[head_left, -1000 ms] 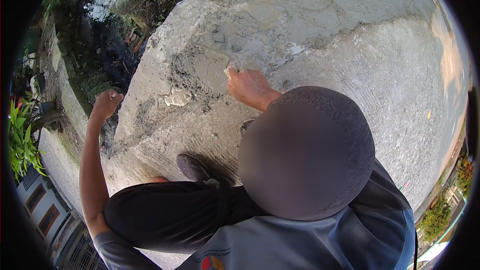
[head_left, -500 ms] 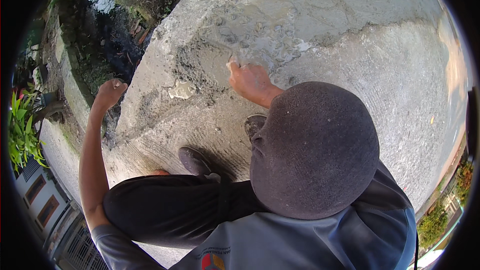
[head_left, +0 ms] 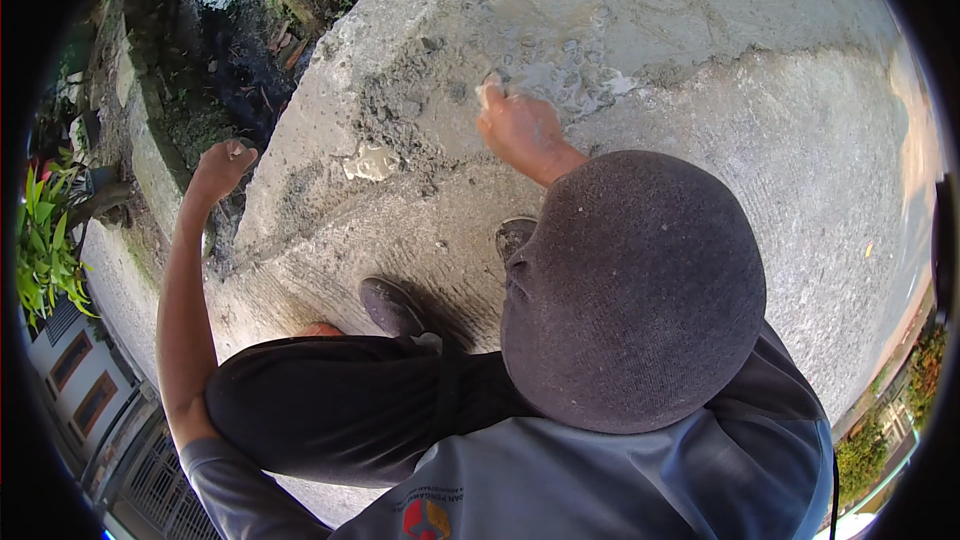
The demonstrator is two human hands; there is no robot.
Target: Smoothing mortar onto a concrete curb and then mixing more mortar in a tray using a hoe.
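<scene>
My right hand [head_left: 527,136] is closed, fingers bent, above wet grey cement [head_left: 565,60] spread on rough concrete. Pale paste coats its fingertips; what they grip, if anything, I cannot make out. A large rounded form in dark cloth [head_left: 635,290] hides my right forearm. Out to the left, my left hand [head_left: 222,168] is curled beside the slab's edge. A small pale spot shows at its fingers, too small to name. Between the hands lie crumbly grey mortar [head_left: 390,105] and a cream-coloured patch [head_left: 371,163].
A dark ditch [head_left: 240,65] with debris runs along the slab's left edge. My dark shoes [head_left: 390,306] stand on the concrete below the mortar. Green leaves [head_left: 45,240] and a white building [head_left: 80,385] are at far left.
My right hand has moved slightly away and to the right over the wet cement. My left hand stays nearly in place, still curled. The view has shifted a little.
</scene>
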